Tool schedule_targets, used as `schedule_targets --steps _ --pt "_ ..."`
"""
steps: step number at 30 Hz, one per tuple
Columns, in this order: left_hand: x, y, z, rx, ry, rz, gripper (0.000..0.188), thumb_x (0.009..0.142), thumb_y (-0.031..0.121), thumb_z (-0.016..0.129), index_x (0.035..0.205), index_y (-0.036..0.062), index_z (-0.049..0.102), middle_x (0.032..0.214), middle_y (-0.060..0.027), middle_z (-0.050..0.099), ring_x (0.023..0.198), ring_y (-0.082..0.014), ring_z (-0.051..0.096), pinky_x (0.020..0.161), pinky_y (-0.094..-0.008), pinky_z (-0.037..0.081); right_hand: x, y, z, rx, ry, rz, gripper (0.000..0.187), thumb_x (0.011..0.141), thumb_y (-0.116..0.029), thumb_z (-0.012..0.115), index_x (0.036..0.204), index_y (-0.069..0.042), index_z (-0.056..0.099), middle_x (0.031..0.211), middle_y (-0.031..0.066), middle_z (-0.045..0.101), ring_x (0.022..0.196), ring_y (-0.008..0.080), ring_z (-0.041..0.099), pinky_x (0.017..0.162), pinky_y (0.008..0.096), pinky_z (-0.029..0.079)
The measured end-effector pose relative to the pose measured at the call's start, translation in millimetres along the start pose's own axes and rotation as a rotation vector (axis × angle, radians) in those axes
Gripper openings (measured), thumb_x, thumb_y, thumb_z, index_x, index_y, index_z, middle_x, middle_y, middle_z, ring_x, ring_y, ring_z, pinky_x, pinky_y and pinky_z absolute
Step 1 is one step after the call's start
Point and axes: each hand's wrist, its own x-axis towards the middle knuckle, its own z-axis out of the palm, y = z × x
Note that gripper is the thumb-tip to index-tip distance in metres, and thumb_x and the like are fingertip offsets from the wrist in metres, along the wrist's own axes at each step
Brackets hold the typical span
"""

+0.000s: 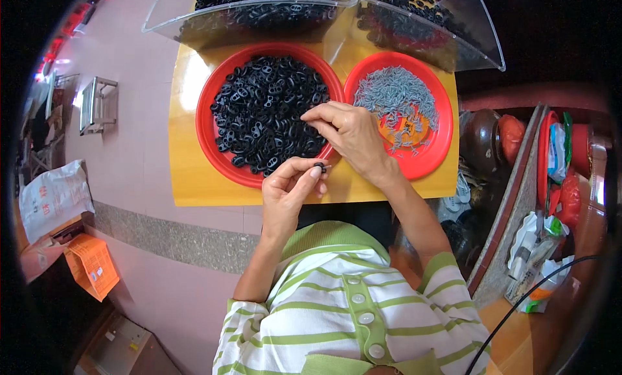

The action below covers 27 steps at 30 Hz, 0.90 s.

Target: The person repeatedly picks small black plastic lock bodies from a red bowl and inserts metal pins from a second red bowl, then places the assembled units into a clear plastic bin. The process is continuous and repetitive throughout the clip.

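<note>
My left hand pinches a small black plastic piece between thumb and fingertips, just in front of the near rim of a red bowl. A thin grey pin or screw sticks out of its right side. Heaped in that bowl are many black plastic pieces, some showing two holes. My right hand reaches over the bowl's right edge, thumb and index finger pressed together above the pieces. Whatever lies between those fingertips is too small to make out. On the right, a second red bowl holds small grey screws or pins.
Both bowls rest on a yellow tabletop. Clear plastic bins of black pieces line its far side. At right are a ledge with bags and a black cable. A metal stool and an orange box stand left.
</note>
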Motion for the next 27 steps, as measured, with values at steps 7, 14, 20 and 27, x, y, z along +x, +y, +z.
schedule_targets --steps 7,14,20,27 --pt "-2.9 1.8 6.4 -0.014 0.029 0.014 0.013 0.088 0.003 0.056 0.097 -0.0034 0.062 0.083 -0.0075 0.062 0.067 -0.0108 0.057 0.063 -0.0222 0.046 4.9 -5.8 -4.1 -0.186 0.031 0.103 0.012 0.079 -0.013 0.062 0.089 -0.006 0.059 0.082 0.0116 0.063 0.077 0.0297 0.063 0.065 0.0408 0.05" --pt "-5.2 -2.1 2.5 -0.001 0.041 0.0 0.013 0.088 0.004 0.056 0.097 -0.0031 0.062 0.083 -0.0068 0.062 0.068 -0.0104 0.057 0.064 -0.0219 0.046 13.4 -3.8 -14.0 -0.372 -0.005 0.066 0.016 0.073 -0.012 0.068 0.085 -0.005 0.059 0.084 0.0116 0.061 0.083 0.0292 0.061 0.069 0.0398 0.05" --pt "-5.2 -2.2 -2.0 -0.002 0.049 0.007 0.013 0.088 0.005 0.056 0.098 -0.0027 0.062 0.082 -0.0061 0.063 0.068 -0.0095 0.057 0.063 -0.0211 0.046 21.0 -6.0 -4.6 -0.517 -0.056 0.057 0.019 0.072 -0.016 0.07 0.084 -0.005 0.06 0.081 0.0097 0.061 0.081 0.0274 0.062 0.067 0.0392 0.049" --pt "-3.5 -6.7 -5.7 -0.014 0.052 -0.001 0.013 0.088 0.005 0.057 0.097 -0.0025 0.062 0.082 -0.0059 0.063 0.067 -0.0092 0.057 0.063 -0.0209 0.047 23.2 -11.7 -2.3 -0.579 -0.073 0.062 0.023 0.07 -0.017 0.073 0.081 -0.004 0.058 0.079 0.012 0.063 0.078 0.0285 0.063 0.065 0.0395 0.05"
